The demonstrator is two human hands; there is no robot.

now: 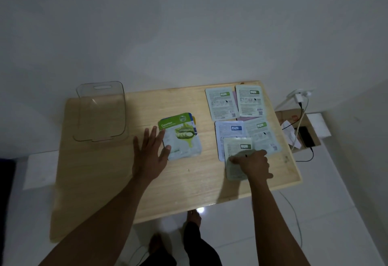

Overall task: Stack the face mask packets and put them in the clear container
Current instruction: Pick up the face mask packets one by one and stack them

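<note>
A small stack of face mask packets (182,137) lies mid-table, a green cucumber packet face up on top. My left hand (150,155) rests flat beside its left edge, fingers spread, thumb touching the bottom packet corner. Several more packets lie face down at the right: two at the back (222,103) (249,99), a blue-labelled one (230,131) and a green-labelled one (262,137) nearer. My right hand (251,166) pinches the nearest face-down packet (237,150) by its lower part. The clear container (100,111) stands empty at the table's back left.
The wooden table (178,186) stands against a white wall. A cardboard box (298,127) with a dark phone, papers and charger cables sits off the right edge. My legs and feet (193,234) show below the front edge on the white floor.
</note>
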